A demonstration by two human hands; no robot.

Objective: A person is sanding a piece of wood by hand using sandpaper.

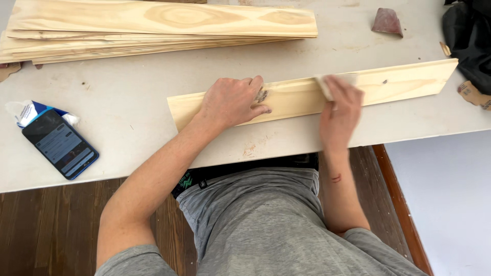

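A long pale pine board (409, 81) lies across the white tabletop (128, 107), slanting up to the right. My left hand (231, 101) rests flat on the board's left part, fingers spread, pressing it down beside a dark knot. My right hand (341, 110) grips a folded piece of pale sandpaper (327, 84) and holds it against the board near its middle.
A stack of similar pine boards (153, 25) lies along the far left. A smartphone (60, 144) rests on a small blue-and-white packet (25, 110) at the left. A reddish sandpaper piece (387, 22) and a black bag (470, 41) sit at the far right.
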